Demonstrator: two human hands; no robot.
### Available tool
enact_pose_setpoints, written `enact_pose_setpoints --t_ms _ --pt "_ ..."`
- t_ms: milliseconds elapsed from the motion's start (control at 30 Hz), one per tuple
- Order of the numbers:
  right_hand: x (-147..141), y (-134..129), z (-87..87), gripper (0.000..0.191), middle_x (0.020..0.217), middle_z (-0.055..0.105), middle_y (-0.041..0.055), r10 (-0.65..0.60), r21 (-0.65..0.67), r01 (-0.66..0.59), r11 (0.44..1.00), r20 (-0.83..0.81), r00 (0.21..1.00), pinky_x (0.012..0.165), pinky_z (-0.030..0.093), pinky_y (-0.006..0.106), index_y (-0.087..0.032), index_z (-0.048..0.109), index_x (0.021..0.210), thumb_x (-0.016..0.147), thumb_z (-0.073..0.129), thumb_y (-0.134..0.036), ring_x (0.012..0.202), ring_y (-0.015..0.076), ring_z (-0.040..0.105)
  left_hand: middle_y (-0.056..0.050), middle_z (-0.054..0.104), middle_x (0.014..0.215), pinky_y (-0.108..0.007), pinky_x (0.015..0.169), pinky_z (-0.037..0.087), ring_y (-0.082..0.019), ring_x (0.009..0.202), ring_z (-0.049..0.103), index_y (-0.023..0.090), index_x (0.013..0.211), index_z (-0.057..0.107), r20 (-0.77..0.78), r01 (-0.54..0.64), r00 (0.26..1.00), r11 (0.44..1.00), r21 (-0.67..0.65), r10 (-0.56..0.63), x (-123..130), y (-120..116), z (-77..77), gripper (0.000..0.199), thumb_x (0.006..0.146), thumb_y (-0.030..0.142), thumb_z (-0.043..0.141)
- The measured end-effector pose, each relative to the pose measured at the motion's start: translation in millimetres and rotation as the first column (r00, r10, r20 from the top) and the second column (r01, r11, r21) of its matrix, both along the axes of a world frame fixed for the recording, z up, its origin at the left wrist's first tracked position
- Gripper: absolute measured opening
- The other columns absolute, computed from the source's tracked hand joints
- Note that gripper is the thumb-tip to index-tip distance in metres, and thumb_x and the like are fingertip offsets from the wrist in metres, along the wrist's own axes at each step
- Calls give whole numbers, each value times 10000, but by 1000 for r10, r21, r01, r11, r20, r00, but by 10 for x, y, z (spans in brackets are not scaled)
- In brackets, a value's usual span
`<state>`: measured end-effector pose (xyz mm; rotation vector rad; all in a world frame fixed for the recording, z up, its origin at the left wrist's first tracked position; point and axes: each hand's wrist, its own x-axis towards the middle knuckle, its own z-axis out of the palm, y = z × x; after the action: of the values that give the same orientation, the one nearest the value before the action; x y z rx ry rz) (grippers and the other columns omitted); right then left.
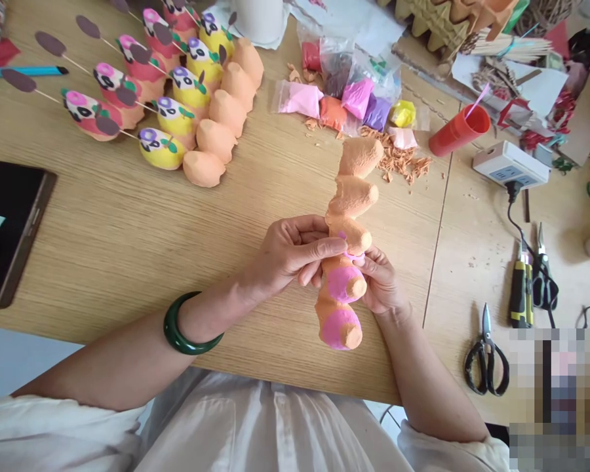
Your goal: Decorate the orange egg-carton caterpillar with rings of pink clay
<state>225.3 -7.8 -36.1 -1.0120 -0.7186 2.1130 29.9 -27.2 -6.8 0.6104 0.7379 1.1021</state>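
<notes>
Between my two hands is a strip of egg carton, coloured orange, with a row of pointed bumps. Pink clay covers the sides of the two bumps nearest me, leaving their tips orange. My left hand is closed on the strip's left side, its thumb pressing near a thin pink clay piece at the base of the middle bump. From the right, my right hand grips the same strip, its thumb by that pink piece. Some fingers are hidden behind the carton.
Decorated egg-carton figures stand upper left, near a phone. Bags of coloured clay and orange shavings lie beyond the strip. A red cup, power socket, utility knife and scissors are on the right.
</notes>
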Motion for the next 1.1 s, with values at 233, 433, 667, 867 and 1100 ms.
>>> enact_pose_setpoints --t_ms 233,433,667,867,1100 --pt "-40 -50 100 320 773 766 -47 -38 5 38 999 2 999 691 651 321 -300 788 806 672 1047 -431 631 135 668 67 568 523 -214 451 392 -45 407 431 174 744 663 14 12 1000 999 -32 -12 11 -24 -33 488 817 566 943" --pt "-2 -50 63 345 821 772 -38 -47 37 46 998 15 999 723 668 340 -284 777 869 696 1040 -426 695 154 715 13 662 745 -211 595 459 -80 649 547 158 862 766 5 81 997 996 -35 -81 -9 -36 -69 376 829 485 947" --pt "-21 -44 4 357 809 775 -47 -47 52 46 998 10 999 640 622 263 -267 768 881 694 1044 -396 653 120 693 28 595 645 -223 456 292 -55 519 400 155 778 713 -42 -18 999 999 -35 17 16 -44 -7 411 788 478 967" --pt "-25 -37 7 349 809 763 -41 -100 49 98 994 30 995 646 624 274 -263 767 875 700 1036 -399 660 124 683 -8 676 778 -219 624 484 -97 685 566 158 872 767 -46 34 998 999 30 -32 -10 -30 -82 394 862 521 921" --pt "-68 -81 43 296 816 769 -67 -115 72 114 991 11 993 710 642 218 -278 788 851 718 1042 -355 692 86 700 -16 713 801 -246 668 527 -118 726 619 164 843 788 -99 -43 994 999 9 43 4 -44 -118 293 846 411 946"
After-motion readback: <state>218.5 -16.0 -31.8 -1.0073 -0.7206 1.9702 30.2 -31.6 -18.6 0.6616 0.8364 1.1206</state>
